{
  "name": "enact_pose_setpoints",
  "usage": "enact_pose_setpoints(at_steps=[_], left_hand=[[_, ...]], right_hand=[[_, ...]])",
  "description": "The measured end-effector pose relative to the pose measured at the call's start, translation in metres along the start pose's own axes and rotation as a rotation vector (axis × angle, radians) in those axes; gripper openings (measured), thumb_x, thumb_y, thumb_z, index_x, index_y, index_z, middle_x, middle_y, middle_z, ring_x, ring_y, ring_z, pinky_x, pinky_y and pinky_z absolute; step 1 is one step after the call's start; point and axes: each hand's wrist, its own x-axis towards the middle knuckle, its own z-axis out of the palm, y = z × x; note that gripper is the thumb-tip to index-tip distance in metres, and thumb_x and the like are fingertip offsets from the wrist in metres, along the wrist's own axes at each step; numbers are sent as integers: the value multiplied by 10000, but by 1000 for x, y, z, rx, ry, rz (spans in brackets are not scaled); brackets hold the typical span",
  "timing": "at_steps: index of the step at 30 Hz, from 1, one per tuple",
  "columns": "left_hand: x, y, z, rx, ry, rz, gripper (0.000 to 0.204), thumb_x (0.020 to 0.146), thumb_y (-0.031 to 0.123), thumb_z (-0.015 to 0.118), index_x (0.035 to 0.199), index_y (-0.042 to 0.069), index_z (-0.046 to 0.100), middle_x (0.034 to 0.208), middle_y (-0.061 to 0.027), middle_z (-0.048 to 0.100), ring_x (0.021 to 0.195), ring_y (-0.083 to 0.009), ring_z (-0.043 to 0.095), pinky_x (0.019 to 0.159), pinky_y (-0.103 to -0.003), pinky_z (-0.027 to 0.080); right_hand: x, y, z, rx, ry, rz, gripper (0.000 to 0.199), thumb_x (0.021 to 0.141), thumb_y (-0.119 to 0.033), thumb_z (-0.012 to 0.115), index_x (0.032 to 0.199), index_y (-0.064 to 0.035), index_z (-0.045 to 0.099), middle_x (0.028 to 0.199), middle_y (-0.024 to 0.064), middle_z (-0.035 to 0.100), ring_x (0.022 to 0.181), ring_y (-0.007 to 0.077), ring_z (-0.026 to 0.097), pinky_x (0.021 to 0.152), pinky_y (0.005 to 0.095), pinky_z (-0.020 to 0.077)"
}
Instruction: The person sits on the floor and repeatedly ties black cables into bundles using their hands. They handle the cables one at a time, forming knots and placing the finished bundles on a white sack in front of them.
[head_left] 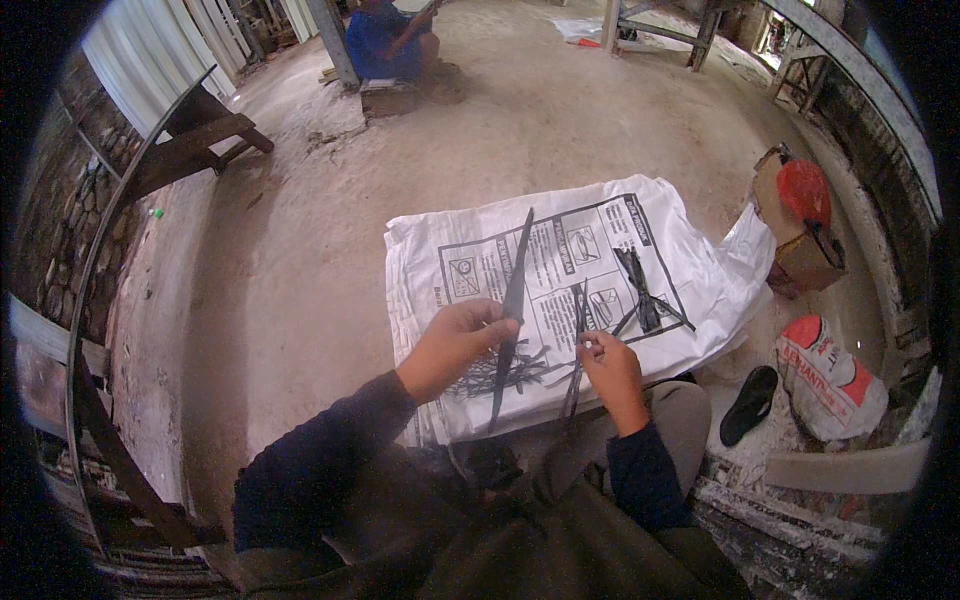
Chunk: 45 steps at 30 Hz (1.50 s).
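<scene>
My left hand (455, 345) is closed on a long dark flat strip (517, 270) that tapers toward both ends; I cannot tell its material. Between the fingertips of my right hand (612, 375) are thin black strips (575, 375), which hang down toward my lap. Both hands are over a white printed sack (410, 270) spread across my lap. Below my left hand, a loose heap of short black strips (500, 372) lies on the sack. Right of my right hand, a bundle of black strips (643, 290) rests on it, with a few strips crossing.
To the right stand a cardboard box (800, 255) with a red item (803, 192) on it, a red-and-white bag (830, 380) and a black sandal (748, 405). A wooden bench (200, 140) is at left. Another person in blue (385, 45) sits at the back by a post.
</scene>
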Motion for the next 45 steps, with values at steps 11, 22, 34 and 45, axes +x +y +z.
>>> enact_pose_setpoints(at_steps=[11, 22, 34, 45], left_hand=[[3, -25, 22, 233, -117, -54, 147, 769, 82, 580, 868, -27, 582, 752, -54, 604, 685, -95, 548, 634, -237, 442], [3, -31, 29, 288, -109, -12, 96, 740, 68, 625, 757, 0, 558, 694, -19, 576, 646, -66, 519, 595, -218, 426], [0, -36, 30, 303, -127, 18, 147, 746, 127, 631, 766, -6, 572, 669, -21, 569, 623, -72, 504, 573, -228, 412], [3, -54, 27, 248, -145, 3, 134, 731, 123, 619, 724, 11, 545, 655, -14, 541, 620, -80, 489, 584, -233, 410]], right_hand=[[-23, -29, 7, 848, -355, -48, 141, 774, -147, 619, 831, -25, 575, 695, 14, 566, 612, 71, 527, 505, 178, 390], [-24, -29, 7, 786, -300, -97, 100, 754, -106, 630, 769, -37, 561, 651, 0, 545, 542, 43, 478, 473, 170, 365], [-28, -33, 8, 563, -157, -211, 131, 725, -82, 622, 694, -37, 503, 654, -8, 485, 562, 49, 437, 511, 192, 361], [-33, -40, 10, 432, -35, -317, 156, 667, -50, 610, 669, -28, 455, 650, 14, 414, 576, 87, 403, 518, 228, 348]])
